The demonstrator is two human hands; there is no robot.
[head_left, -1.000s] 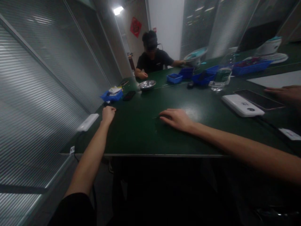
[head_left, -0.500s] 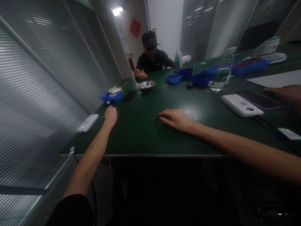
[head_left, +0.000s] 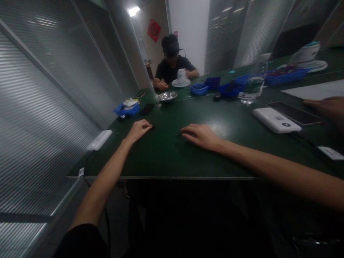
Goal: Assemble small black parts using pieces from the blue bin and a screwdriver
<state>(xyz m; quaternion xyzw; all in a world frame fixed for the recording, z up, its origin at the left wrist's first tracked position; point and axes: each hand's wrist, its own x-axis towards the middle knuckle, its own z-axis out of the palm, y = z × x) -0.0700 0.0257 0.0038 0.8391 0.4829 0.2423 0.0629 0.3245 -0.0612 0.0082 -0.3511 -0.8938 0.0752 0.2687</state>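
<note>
Left hand (head_left: pixel 139 129): over the left half of the counter (head_left: pixel 161 157), well in from its near edge; thumb and fingers pressed together, pinching a small black piece.
Small black piece (head_left: pixel 153 127): at the left hand's fingertips, left of the right hand; too small to make out further.
Right hand (head_left: pixel 200 135): resting about midway along the counter, back from the near edge; fingers loosely curved, thumb a little apart.
Thin dark piece (head_left: pixel 177 134): at the right hand's fingertips; I cannot tell whether it is gripped.
Left edge: a white box (head_left: pixel 100 139) with a cable; farther back, a blue basket (head_left: pixel 126 112) holding something white, a dark phone (head_left: pixel 147 109) just beside it.
Far edge: a person (head_left: pixel 172 68) in a black shirt, one hand at a white cup-shaped thing (head_left: pixel 182 76) with a round base; a metal bowl (head_left: pixel 161 99) sits nearer.
Right side: a water bottle (head_left: pixel 252 89), a white power bank (head_left: pixel 276 120) just beside a large phone (head_left: pixel 295 113), and another person's hand (head_left: pixel 329 106).
</note>
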